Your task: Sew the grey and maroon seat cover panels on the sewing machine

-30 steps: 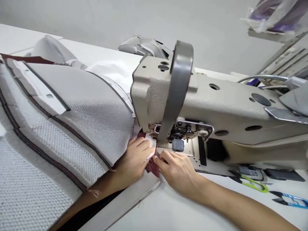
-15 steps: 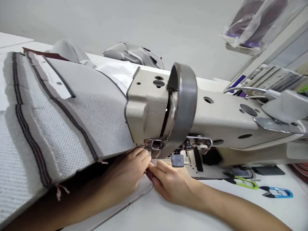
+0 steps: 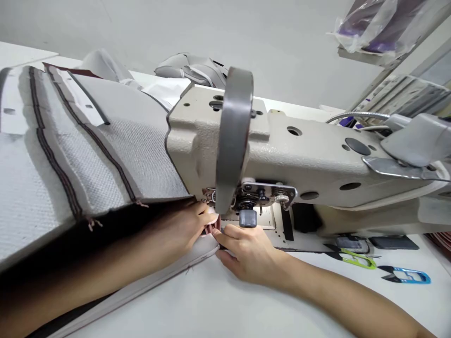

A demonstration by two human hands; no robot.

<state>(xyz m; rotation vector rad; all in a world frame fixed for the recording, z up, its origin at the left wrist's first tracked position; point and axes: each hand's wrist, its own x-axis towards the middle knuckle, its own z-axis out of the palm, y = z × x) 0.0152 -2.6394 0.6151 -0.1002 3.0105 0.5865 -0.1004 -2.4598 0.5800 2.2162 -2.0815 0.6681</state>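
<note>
A large grey upholstery cover (image 3: 105, 159) with dark seam lines drapes over my left forearm and runs under the head of a beige sewing machine (image 3: 282, 150). My left hand (image 3: 186, 230) reaches from beneath the cover and pinches a dark red fabric edge (image 3: 212, 229) just in front of the needle area. Meeting it from the right, my right hand (image 3: 246, 251) has its fingers closed on the same edge. The needle itself is hidden behind the machine's grey guard (image 3: 232, 141).
Green thread snips (image 3: 355, 259) and blue thread snips (image 3: 405, 274) lie on the white table (image 3: 218, 305) at the right. More grey covers (image 3: 190, 70) are piled behind the machine. A plastic-wrapped bundle (image 3: 377, 28) hangs at the upper right.
The view has shifted, so the machine head sits further left. Both hands stay pinched together at the needle area; the white scrap seen a second ago no longer shows.
</note>
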